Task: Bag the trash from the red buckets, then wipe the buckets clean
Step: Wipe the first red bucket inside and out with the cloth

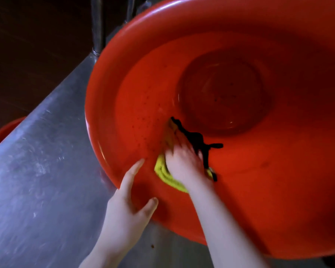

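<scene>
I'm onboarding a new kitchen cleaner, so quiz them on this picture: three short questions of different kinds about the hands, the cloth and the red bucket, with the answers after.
1. True or false: the left hand holds the yellow cloth.
2. The right hand holds the cloth against which part of the red bucket? A) its inner wall B) its outer wall C) its underside
3. What surface does the bucket rest on?

Key: 1 false, the left hand rests on the bucket's rim; 2 A; 3 the metal table.
</scene>
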Available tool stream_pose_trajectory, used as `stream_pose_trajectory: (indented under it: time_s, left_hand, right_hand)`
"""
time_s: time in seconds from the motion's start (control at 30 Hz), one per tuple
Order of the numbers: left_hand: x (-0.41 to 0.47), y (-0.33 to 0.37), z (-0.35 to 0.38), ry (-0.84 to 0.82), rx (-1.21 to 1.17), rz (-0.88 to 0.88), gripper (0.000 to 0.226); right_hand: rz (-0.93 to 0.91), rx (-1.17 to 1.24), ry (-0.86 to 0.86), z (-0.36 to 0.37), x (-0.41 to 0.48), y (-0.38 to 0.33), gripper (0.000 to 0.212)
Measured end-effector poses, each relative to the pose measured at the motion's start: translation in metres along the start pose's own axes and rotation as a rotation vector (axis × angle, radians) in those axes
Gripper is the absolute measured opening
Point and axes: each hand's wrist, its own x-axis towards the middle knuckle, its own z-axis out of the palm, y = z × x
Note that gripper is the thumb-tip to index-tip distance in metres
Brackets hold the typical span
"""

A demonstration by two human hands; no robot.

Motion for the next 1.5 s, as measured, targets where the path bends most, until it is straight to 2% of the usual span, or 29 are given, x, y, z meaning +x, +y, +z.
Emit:
stream_pose_trajectory:
  time_s: [0.17, 0.3, 0.43, 0.53, 0.6, 0.7, 0.87, 0.93, 1.0, 1.13, 1.33, 1.43, 1.5]
  left_hand:
    - [-0.004, 0.0, 0.004, -0.009, -0.044, -0.028, 0.087]
    - [0.006, 0.003, -0.021, -0.067, -0.021, -0.144, 0.066]
    - [0.039, 0.02, -0.063, 0.152, 0.294, 0.169, 0.058]
    - [0.063, 0.025, -0.073, 0.162, 0.471, 0.302, 0.065]
    - [0.069, 0.017, -0.074, 0.121, 0.508, 0.308, 0.069]
    - [0.064, 0.0, -0.068, 0.113, 0.447, 0.213, 0.073]
    - [0.051, -0.018, -0.049, 0.114, 0.335, 0.09, 0.071]
    - [0.05, -0.023, -0.05, 0.116, 0.302, 0.064, 0.07]
    - [0.051, -0.023, -0.054, 0.104, 0.251, 0.067, 0.067]
    - [0.053, -0.023, -0.055, 0.066, 0.255, 0.086, 0.069]
    - [0.051, -0.023, -0.052, 0.075, 0.256, 0.119, 0.07]
    - [0.052, -0.024, -0.052, 0.095, 0.249, 0.102, 0.07]
    - [0.048, -0.022, -0.051, 0.093, 0.229, 0.084, 0.07]
  right_hand:
    - [0.133, 0.071, -0.027, -0.004, 0.068, 0.017, 0.058]
    - [0.083, 0.051, 0.034, 0.004, 0.059, 0.022, 0.055]
    - [0.072, 0.022, 0.05, 0.005, 0.061, 0.024, 0.054]
    - [0.024, -0.033, 0.0, 0.0, 0.075, 0.027, 0.056]
    - [0.042, -0.064, -0.027, -0.005, 0.08, 0.029, 0.057]
    - [0.068, -0.153, -0.054, -0.009, 0.074, 0.029, 0.056]
    - [-0.104, -0.11, -0.061, -0.001, 0.014, -0.018, 0.051]
    - [-0.254, -0.034, 0.004, 0.011, -0.037, -0.042, 0.048]
    - [-0.334, -0.016, 0.038, 0.019, -0.071, -0.054, 0.053]
    - [-0.165, -0.054, 0.057, 0.02, -0.03, -0.049, 0.055]
    - [0.15, 0.072, 0.041, -0.004, 0.083, -0.031, 0.054]
    - [0.143, 0.024, 0.028, -0.004, 0.081, -0.034, 0.055]
    - [0.046, -0.027, 0.008, 0.003, 0.051, -0.039, 0.054]
